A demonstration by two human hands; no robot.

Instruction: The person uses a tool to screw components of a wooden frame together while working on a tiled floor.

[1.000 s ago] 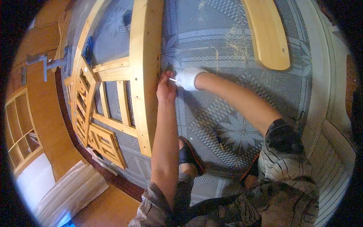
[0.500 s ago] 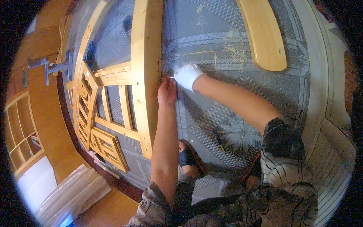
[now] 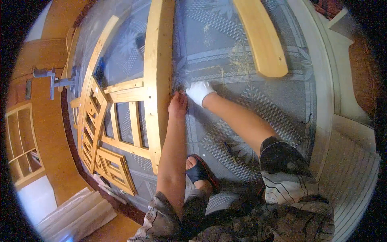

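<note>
A long pale wooden beam belongs to a wooden frame on the floor. At the beam's right side my bare left hand is closed, fingertips pinched together by the wood; what they hold is too small to make out. My right hand, in a white glove, is closed around a thin-shafted tool. Its light shaft runs from the glove toward my left fingertips and the beam. The glove hides the tool's handle, so its exact kind does not show.
A curved wooden board lies at the upper right, with sawdust beside it. Left of the beam are slatted panels, a small panel and a grey-blue clamp. My sandalled foot stands below my hands.
The whole view has shifted, so the beam and board sit differently in the picture. Both hands stay together at the beam's side, with the tool still in the gloved hand.
</note>
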